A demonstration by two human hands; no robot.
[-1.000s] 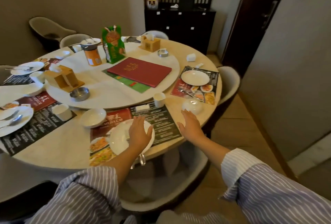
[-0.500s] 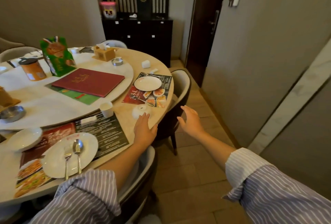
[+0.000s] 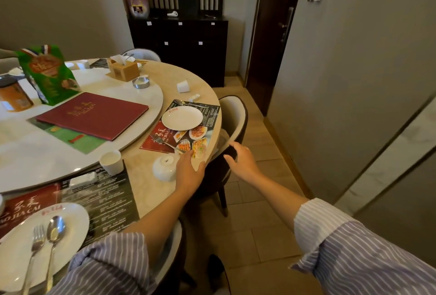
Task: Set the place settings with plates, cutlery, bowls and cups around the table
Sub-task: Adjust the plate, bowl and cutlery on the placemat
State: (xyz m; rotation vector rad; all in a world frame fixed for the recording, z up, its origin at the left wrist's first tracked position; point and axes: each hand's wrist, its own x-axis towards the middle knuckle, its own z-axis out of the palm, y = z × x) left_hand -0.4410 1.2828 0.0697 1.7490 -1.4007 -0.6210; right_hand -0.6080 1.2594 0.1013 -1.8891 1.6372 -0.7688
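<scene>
My left hand (image 3: 190, 172) rests open on the round table's edge (image 3: 212, 115), beside an upturned white bowl (image 3: 164, 167). My right hand (image 3: 243, 161) hovers open off the table, just in front of a chair back (image 3: 236, 115). Ahead lies a printed placemat (image 3: 207, 115) with a white plate (image 3: 182, 118), a fork (image 3: 168, 144) at its near edge and a spoon (image 3: 186, 103) at its far edge. A white cup (image 3: 111, 162) stands left of the bowl. At the bottom left, another plate (image 3: 70, 221) carries a fork (image 3: 35, 247) and a spoon (image 3: 54, 231).
A lazy Susan (image 3: 132, 96) holds a red menu (image 3: 94, 115), green bag (image 3: 47, 75), orange tin (image 3: 14, 96), tissue box (image 3: 123, 70) and ashtray (image 3: 140, 82). A black cabinet (image 3: 181, 46) stands behind, a door (image 3: 271, 35) and wall to the right.
The view has swung right along the table. My left hand left the near plate and moved to the table edge by the bowl; my right hand moved off the table toward the chair.
</scene>
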